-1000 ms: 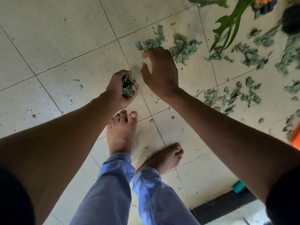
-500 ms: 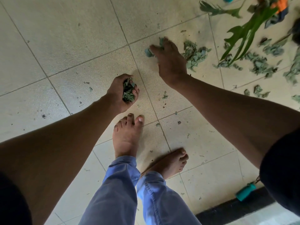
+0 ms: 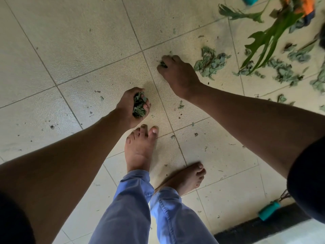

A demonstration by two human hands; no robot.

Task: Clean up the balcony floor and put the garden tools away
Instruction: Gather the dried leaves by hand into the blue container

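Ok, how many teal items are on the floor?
2: one teal handle at lower right beside the dark strip, one teal piece cut off at the top edge. More may lie out of frame.

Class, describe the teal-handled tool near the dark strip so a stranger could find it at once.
Start at the dark strip along the tiled floor's lower right edge. On the tiles just beside it lies the teal-handled tool, partly hidden by the person's right arm. Unlike the scattered grey-green leaf scraps, it is a smooth, bright teal cylinder.
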